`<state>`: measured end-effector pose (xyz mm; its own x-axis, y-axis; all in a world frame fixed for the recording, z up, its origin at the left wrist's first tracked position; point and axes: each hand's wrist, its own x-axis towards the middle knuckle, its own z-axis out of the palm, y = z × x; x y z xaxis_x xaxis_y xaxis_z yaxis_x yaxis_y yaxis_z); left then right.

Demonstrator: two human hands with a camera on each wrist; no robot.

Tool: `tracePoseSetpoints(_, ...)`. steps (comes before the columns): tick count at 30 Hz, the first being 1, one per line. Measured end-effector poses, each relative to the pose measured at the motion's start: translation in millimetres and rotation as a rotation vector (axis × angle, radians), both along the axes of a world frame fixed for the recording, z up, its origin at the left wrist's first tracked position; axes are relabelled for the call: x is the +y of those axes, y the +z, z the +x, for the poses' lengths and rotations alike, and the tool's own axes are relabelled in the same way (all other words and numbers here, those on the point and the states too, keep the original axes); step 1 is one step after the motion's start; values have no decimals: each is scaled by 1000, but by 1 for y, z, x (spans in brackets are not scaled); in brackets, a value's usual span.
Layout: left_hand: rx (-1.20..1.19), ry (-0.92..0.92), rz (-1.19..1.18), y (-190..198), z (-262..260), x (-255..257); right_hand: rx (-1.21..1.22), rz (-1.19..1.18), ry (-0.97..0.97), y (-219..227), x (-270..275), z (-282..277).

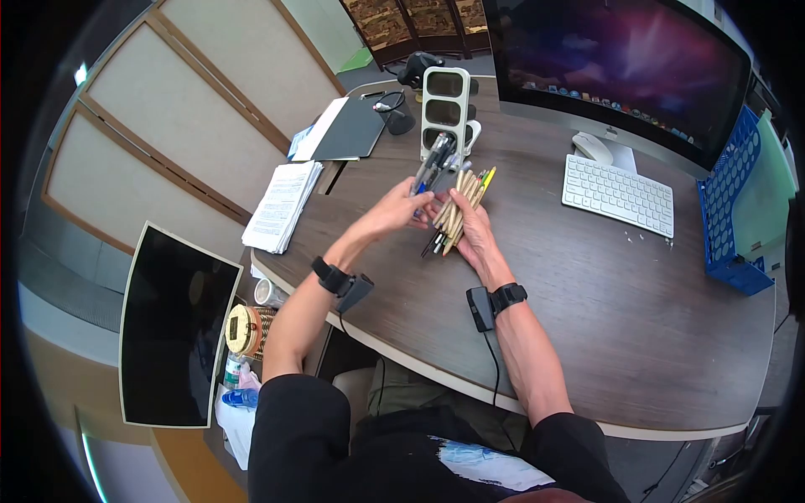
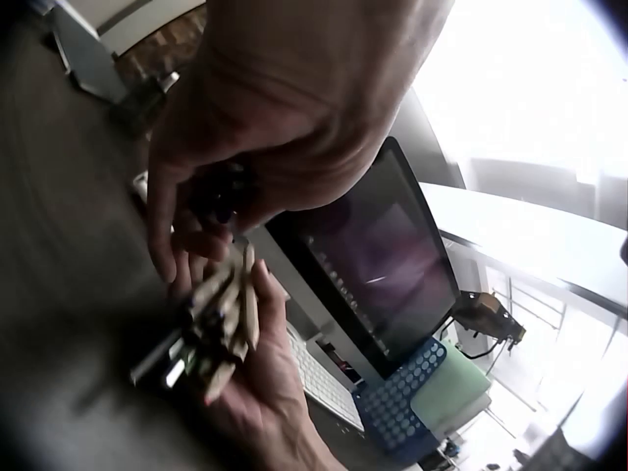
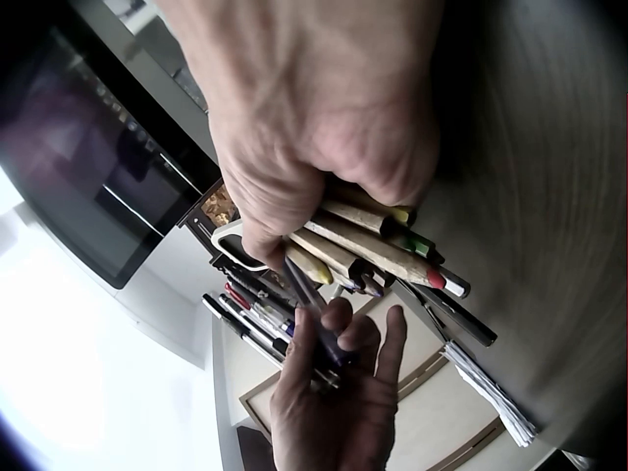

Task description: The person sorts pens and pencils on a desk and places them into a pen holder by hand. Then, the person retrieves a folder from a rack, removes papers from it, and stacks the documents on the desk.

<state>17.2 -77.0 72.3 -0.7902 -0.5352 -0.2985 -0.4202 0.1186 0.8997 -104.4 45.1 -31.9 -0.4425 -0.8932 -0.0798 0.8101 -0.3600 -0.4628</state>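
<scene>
My left hand (image 1: 394,208) grips a bunch of pens (image 1: 433,162), mostly black and silver with some blue. In the right wrist view, its fingers are also around a dark, purplish pen (image 3: 316,309) lying close to the pencil tips. A bundle of wooden colored pencils (image 1: 464,201) is held in my right hand (image 1: 478,235), thumb across the top. Red, green and yellow tips show among them, along with a few darker sticks. Both hands are close together above the desk, just in front of a white three-slot organizer (image 1: 444,113).
On the right are a white keyboard (image 1: 619,194), a mouse (image 1: 593,148), a large monitor (image 1: 620,75) and a blue file rack (image 1: 728,218). To the left lie stacked papers (image 1: 283,205) and a dark folder (image 1: 350,130), with a black mesh cup (image 1: 400,120) beside it.
</scene>
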Motion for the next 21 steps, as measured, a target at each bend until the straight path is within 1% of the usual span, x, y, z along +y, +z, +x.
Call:
tracePoseSetpoints(1,9,-27,7,-13,0,2,2,6,-1,-3,1,-2)
tracePoseSetpoints(3,22,-53,17,-24,3,9,80,-24,61,-9,2,-9)
tracePoseSetpoints(4,-19,-67,-46,-29,5,12,78,-15,59,-13,3,-8)
tracePoseSetpoints(6,-99,-88,-151,-25,8,19,85,3,35,-14,2,-6)
tracePoseSetpoints(7,-97,-82,-151,-21,9,20,90,17,11,-14,1,-4)
tracePoseSetpoints(9,-383,-165,-421,-8,12,22,87,35,29,-8,2,-3)
tracePoseSetpoints(10,-384,-156,-414,-6,14,24,81,53,37,-5,3,-1)
tracePoseSetpoints(12,-388,-195,-304,-5,15,27,72,44,71,-11,-1,-4)
tracePoseSetpoints(15,-438,-218,-353,0,11,27,74,-1,115,-7,1,-4)
tracePoseSetpoints(17,-451,-230,-365,2,9,29,36,-25,107,-1,5,-3)
tracePoseSetpoints(19,-463,-237,-379,2,7,32,76,6,78,3,7,0)
tracePoseSetpoints(21,-553,-269,-700,-2,5,40,113,38,51,-3,7,-1)
